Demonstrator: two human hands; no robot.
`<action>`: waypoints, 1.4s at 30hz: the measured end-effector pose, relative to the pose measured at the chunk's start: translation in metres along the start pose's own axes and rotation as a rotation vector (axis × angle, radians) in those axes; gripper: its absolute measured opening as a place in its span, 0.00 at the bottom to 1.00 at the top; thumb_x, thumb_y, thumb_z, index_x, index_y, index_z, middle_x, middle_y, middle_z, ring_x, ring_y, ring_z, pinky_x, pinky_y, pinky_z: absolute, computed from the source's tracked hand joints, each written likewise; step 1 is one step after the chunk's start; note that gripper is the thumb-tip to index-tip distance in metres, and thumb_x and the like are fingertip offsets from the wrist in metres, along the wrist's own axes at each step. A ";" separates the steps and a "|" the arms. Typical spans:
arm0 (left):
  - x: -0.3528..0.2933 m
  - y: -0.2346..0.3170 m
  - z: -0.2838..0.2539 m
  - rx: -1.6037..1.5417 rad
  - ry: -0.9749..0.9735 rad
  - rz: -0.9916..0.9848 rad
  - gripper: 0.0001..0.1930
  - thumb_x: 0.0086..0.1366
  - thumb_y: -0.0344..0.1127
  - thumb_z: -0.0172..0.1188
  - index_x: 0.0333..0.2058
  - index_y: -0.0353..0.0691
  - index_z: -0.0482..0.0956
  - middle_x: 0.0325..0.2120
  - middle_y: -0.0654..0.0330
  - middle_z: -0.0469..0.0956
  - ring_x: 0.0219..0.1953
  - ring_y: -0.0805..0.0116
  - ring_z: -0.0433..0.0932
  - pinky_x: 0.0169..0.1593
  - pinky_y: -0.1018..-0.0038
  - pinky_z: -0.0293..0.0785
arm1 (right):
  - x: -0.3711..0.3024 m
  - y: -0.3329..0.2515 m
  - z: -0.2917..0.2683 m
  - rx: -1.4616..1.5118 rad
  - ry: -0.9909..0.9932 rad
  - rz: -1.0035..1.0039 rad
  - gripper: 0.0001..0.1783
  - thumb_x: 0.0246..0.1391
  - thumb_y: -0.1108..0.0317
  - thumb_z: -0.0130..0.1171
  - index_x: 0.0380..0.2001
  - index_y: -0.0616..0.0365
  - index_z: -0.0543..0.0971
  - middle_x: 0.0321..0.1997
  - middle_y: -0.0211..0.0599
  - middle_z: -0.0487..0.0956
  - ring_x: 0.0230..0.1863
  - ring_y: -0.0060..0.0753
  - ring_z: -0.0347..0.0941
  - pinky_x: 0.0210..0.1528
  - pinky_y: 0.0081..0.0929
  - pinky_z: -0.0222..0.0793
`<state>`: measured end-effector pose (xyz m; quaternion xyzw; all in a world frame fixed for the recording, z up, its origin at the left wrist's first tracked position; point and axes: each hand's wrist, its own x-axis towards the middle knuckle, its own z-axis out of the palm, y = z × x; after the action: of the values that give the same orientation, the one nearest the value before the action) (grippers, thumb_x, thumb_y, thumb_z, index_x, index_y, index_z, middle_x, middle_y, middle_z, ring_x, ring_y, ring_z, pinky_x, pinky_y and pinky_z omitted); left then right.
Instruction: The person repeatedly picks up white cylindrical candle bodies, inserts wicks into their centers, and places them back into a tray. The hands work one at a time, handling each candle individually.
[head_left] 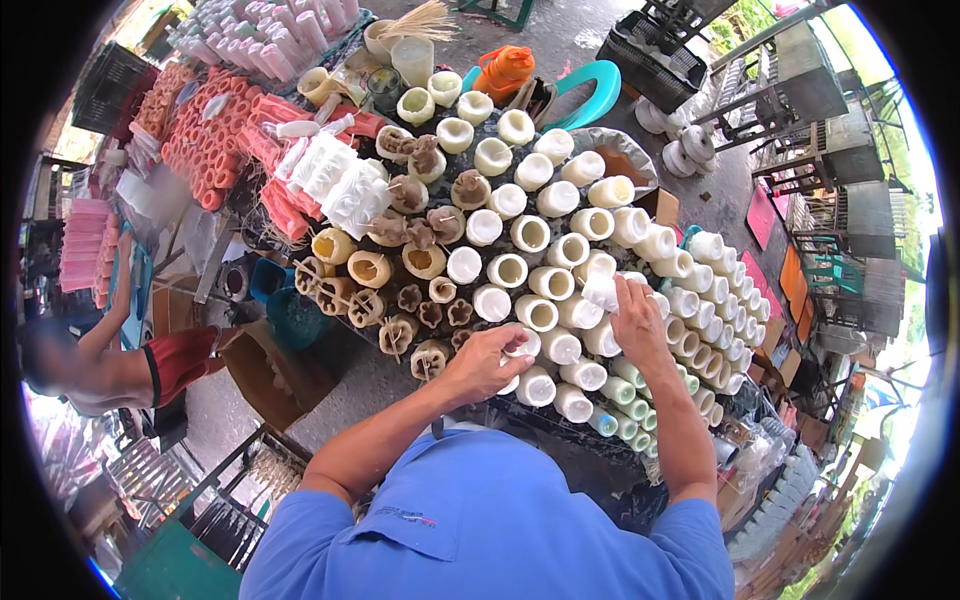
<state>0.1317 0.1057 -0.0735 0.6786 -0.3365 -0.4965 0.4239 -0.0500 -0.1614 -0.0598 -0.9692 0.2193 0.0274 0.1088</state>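
Rows of white and cream hollow wax candles [530, 233] cover the dark table in front of me. My right hand [640, 318] reaches over the right part of the rows, its fingers closed on a white candle [600, 292]. My left hand [482, 367] is at the near edge of the rows, with thumb and fingers curled around another white candle [526, 343], partly hidden by them. Between my hands stand several white candles [560, 346], upright with their tops facing up. Pale green candles [620, 390] lie close to my right forearm.
Brown candles [398, 333] stand on the left, beyond them white ribbed pieces [340, 180] and piled coral-coloured pieces [212, 130]. A teal chair [596, 92] is at the far side. Another person [110, 365] works at the left, near an open cardboard box [268, 375].
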 end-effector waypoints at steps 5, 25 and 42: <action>0.000 0.002 0.005 -0.005 0.113 0.080 0.42 0.65 0.48 0.73 0.69 0.30 0.66 0.58 0.38 0.78 0.59 0.48 0.81 0.62 0.60 0.77 | -0.002 -0.083 -0.018 0.799 -0.063 0.343 0.42 0.54 0.72 0.76 0.69 0.69 0.69 0.63 0.51 0.80 0.61 0.43 0.79 0.65 0.37 0.74; -0.065 -0.006 -0.144 -0.423 0.481 -0.078 0.37 0.61 0.27 0.72 0.68 0.35 0.69 0.54 0.53 0.80 0.51 0.64 0.81 0.54 0.67 0.81 | -0.059 -0.182 0.021 1.261 -0.123 0.377 0.19 0.70 0.69 0.65 0.60 0.66 0.79 0.35 0.32 0.85 0.33 0.20 0.79 0.39 0.20 0.77; 0.128 -0.183 -0.529 0.971 0.606 -0.326 0.44 0.67 0.53 0.63 0.75 0.34 0.61 0.72 0.39 0.66 0.74 0.44 0.65 0.76 0.55 0.61 | -0.141 -0.184 0.032 1.002 0.091 0.721 0.18 0.64 0.65 0.70 0.51 0.66 0.84 0.34 0.32 0.85 0.34 0.20 0.78 0.41 0.23 0.77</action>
<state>0.6813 0.1969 -0.2118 0.9492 -0.2808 -0.1287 0.0604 -0.0978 0.0669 -0.0401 -0.6652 0.5237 -0.0853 0.5253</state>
